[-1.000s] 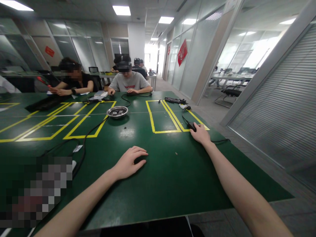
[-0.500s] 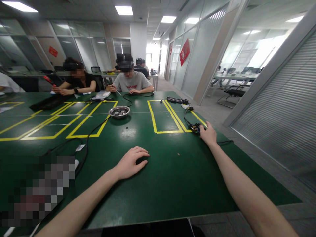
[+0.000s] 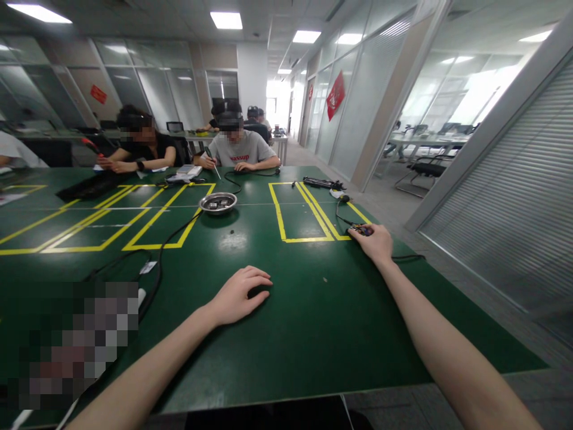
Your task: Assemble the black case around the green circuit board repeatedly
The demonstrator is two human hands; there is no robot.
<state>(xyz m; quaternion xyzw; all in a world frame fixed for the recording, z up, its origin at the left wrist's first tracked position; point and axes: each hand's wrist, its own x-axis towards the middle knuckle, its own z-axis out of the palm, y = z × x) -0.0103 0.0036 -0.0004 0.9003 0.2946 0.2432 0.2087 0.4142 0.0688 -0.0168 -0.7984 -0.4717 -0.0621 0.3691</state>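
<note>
Since half a second back, the right hand (image 3: pixel 375 243) has slid over the small dark gadget with red and yellow bits (image 3: pixel 360 229), so only its end peeks out past the fingertips. The fingers are curled down on it, but honestly I can't tell if it's pinched or just pressed. It sits close to the right edge of the green table (image 3: pixel 304 322), right at the near corner of the yellow tape rectangle (image 3: pixel 308 239). A thin black cable (image 3: pixel 338 210) loops off it toward the far edge. The left hand (image 3: pixel 237 294) hasn't budged. It's flat, palm down, holding nothing, mid-table near the front edge. Further out there's a round metal dish (image 3: pixel 218 203), and a person in a grey T-shirt (image 3: pixel 242 154) sits at the far edge.
</note>
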